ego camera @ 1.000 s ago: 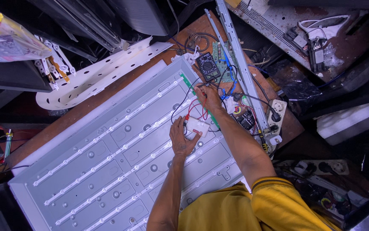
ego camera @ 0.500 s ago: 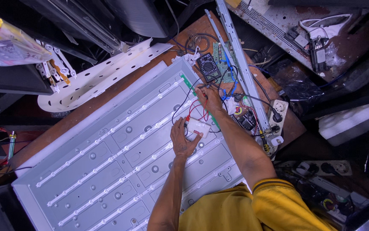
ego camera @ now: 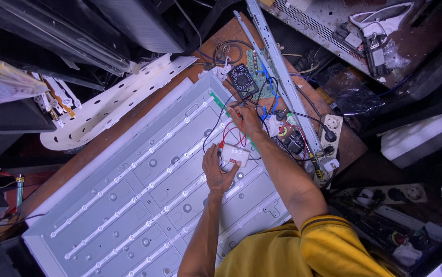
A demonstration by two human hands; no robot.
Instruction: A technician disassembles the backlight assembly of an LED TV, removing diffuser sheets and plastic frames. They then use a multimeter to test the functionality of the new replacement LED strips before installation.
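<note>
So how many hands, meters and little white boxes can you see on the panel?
Hands: 2, left hand and right hand
Meter: 1
White box: 1
Total: 4

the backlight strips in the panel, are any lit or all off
All off, as far as shows: the strips on the grey panel look dull, with no glow. The left hand rests on a small white box.

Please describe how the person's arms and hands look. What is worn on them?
Both forearms are bare, with no gloves or watch visible on the left hand or right hand. A short yellow sleeve with a dark striped edge covers the right upper arm.
</note>
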